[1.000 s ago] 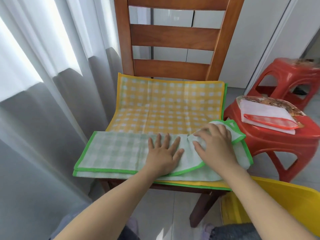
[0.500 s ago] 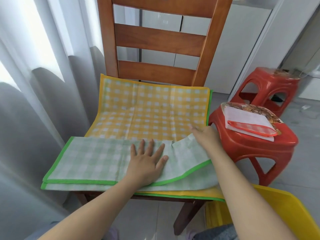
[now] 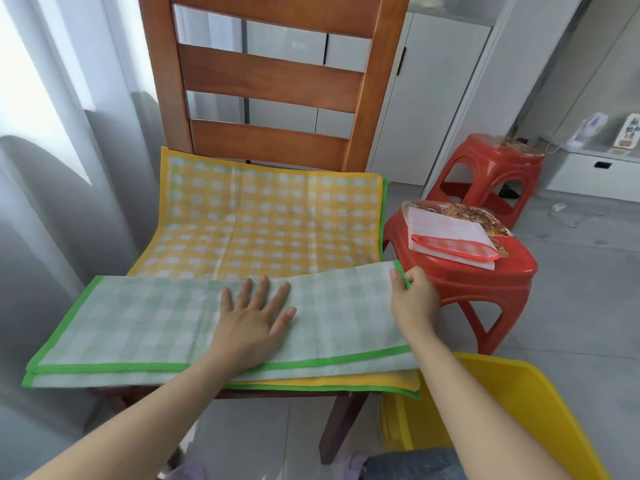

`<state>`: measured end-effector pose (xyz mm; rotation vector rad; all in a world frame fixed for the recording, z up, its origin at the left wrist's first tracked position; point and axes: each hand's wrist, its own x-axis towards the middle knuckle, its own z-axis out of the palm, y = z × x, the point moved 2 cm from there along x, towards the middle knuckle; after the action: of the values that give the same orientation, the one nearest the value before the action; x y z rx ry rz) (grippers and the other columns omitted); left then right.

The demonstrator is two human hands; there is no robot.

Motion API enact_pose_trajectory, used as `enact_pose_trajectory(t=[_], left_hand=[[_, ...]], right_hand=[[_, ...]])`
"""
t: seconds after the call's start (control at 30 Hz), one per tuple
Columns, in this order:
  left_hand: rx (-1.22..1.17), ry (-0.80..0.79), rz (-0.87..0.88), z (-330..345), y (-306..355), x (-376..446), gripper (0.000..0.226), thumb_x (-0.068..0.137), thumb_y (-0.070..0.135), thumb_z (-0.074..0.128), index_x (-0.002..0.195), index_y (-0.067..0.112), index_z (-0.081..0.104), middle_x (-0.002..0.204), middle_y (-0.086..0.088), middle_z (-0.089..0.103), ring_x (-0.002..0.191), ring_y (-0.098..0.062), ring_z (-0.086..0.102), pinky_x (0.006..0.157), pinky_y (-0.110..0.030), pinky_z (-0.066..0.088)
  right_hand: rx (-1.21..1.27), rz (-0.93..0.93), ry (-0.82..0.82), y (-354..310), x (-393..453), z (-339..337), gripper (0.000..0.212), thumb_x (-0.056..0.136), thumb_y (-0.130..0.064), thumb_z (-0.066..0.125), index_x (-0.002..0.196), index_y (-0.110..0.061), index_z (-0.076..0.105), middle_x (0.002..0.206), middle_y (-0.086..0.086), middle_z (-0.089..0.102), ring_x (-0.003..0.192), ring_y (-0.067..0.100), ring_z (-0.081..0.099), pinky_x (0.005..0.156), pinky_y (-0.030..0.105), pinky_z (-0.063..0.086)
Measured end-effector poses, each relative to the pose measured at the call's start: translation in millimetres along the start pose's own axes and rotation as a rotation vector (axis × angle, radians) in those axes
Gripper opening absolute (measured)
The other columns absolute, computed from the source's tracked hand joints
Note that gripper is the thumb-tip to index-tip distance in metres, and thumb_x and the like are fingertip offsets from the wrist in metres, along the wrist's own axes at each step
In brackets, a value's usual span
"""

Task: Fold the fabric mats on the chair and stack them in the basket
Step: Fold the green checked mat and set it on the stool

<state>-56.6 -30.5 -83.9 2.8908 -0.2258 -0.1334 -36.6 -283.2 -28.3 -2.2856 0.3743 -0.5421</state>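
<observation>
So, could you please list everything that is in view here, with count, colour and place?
Green mat: one, green check, folded into a strip along the chair's front edge.
Yellow mat: one, yellow check, spread flat on the seat under the green mat.
Chair: one, brown wood, centre.
Stools: two, red plastic, right of the chair, one behind the other.
Folded mat: one, white with red trim, on the nearer stool.
Basket: one, yellow, bottom right on the floor.
Curtain: white, left side.
Cabinet: white, behind the chair.
Left hand: flat on the green mat.
Right hand: pinching the green mat's right end.
</observation>
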Motion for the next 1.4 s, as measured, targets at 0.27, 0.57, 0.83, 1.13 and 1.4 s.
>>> enact_pose_trajectory(t=[0.27,0.57,0.83,1.13,1.4], left_hand=[[0.028,-0.016,0.009,-2.1,0.4,-0.1,0.103,0.053,0.082,-0.030,0.147,0.045,-0.008,0.159,0.001,-0.013,0.145,-0.024,-0.018,0.116,-0.053,-0.012],[-0.001,0.012,-0.043,-4.5,4.8,0.9,0.092,0.065,0.074,-0.015,0.149,0.041,-0.001,0.160,-0.004,-0.009,0.146,-0.024,-0.015,0.116,-0.051,-0.011],[-0.011,0.024,-0.091,-7.2,12.6,6.5,0.073,0.087,0.069,0.008,0.150,0.036,-0.003,0.160,-0.006,-0.009,0.147,-0.025,-0.013,0.117,-0.052,-0.008],[0.064,0.008,-0.089,1.8,14.7,5.3,0.091,0.067,0.075,-0.014,0.149,0.037,-0.008,0.160,-0.004,-0.012,0.146,-0.025,-0.017,0.116,-0.053,-0.010],[0.069,0.011,-0.088,3.1,14.6,4.9,0.088,0.071,0.074,-0.011,0.150,0.036,-0.007,0.160,-0.005,-0.012,0.146,-0.026,-0.016,0.116,-0.054,-0.009]], right_hand=[[0.076,0.265,-0.337,13.3,25.6,5.2,0.048,0.088,-0.034,0.055,0.078,0.013,0.060,0.083,0.034,0.058,0.079,0.041,0.060,0.075,0.040,0.047],[0.206,0.331,-0.215,12.5,40.9,25.4,0.030,0.086,-0.026,0.061,0.064,-0.017,0.044,0.060,-0.003,0.043,0.062,0.018,0.043,0.059,0.028,0.034],[0.237,0.186,-0.104,10.1,45.5,20.4,0.013,0.090,-0.014,0.056,0.080,-0.011,0.048,0.068,-0.003,0.047,0.068,0.018,0.044,0.050,0.024,0.031],[0.166,0.161,-0.154,24.1,38.6,21.2,0.020,0.093,-0.017,0.053,0.104,0.000,0.055,0.090,0.005,0.055,0.083,0.019,0.049,0.069,0.024,0.032],[0.132,0.126,-0.121,17.8,33.6,16.2,0.033,0.088,-0.014,0.061,0.116,-0.004,0.046,0.109,0.009,0.058,0.093,0.024,0.055,0.073,0.026,0.038]])
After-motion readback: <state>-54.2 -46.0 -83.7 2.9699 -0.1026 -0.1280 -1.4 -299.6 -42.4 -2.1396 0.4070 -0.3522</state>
